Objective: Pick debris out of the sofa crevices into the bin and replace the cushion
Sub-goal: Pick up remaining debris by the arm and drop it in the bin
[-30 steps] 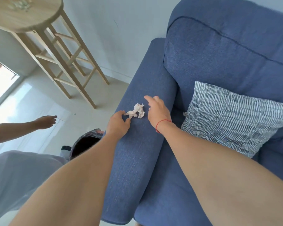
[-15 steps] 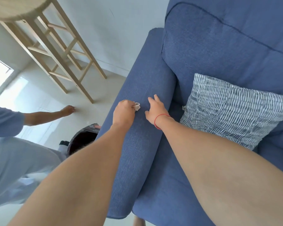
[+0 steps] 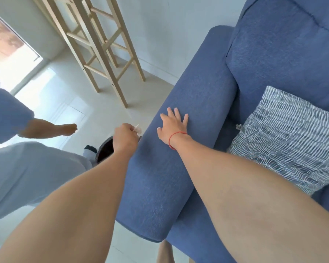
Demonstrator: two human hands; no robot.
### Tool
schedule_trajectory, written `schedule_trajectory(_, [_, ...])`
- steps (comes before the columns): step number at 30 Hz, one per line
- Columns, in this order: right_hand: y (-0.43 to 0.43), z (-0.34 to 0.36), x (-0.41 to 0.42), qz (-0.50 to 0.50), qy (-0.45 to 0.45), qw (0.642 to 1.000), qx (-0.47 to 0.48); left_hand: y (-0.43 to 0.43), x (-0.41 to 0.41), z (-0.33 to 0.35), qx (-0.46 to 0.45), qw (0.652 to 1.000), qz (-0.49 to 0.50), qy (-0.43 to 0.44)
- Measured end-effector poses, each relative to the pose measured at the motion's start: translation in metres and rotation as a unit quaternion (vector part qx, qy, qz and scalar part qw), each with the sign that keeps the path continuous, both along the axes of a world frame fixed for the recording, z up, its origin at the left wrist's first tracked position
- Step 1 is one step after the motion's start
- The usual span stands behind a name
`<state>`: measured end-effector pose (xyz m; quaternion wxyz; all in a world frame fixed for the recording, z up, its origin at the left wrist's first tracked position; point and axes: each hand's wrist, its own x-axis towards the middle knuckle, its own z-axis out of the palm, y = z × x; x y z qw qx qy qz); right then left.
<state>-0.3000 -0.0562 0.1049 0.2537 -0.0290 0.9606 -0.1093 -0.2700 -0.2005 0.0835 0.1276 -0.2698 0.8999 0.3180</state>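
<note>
My left hand (image 3: pixel 124 137) grips a crumpled white tissue (image 3: pixel 137 128); only a small bit of it pokes out past my fingers. The hand hangs off the left side of the blue sofa's armrest (image 3: pixel 180 149), above a dark bin (image 3: pixel 105 150) on the floor that my forearm mostly hides. My right hand (image 3: pixel 172 123), with a red string at the wrist, lies flat with spread fingers on top of the armrest. A blue-and-white striped cushion (image 3: pixel 289 137) leans on the seat at the right.
A tall wooden stool (image 3: pixel 101 48) stands on the pale floor by the wall at upper left. Another person in light blue clothes (image 3: pixel 27 168) stands at the left, one hand (image 3: pixel 68 129) near the bin. A bright doorway lies at the far left.
My left hand closed on the tissue that lay on the armrest and carried it left, off the armrest to above the bin. My right hand flattened onto the armrest.
</note>
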Motion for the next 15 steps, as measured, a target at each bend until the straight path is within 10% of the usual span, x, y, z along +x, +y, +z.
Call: schedule_trajectory(15, [-0.019,-0.038,0.024,-0.004,0.103,0.99,0.092,-0.055,0.028,-0.048,-0.029,0.993,0.038,-0.11])
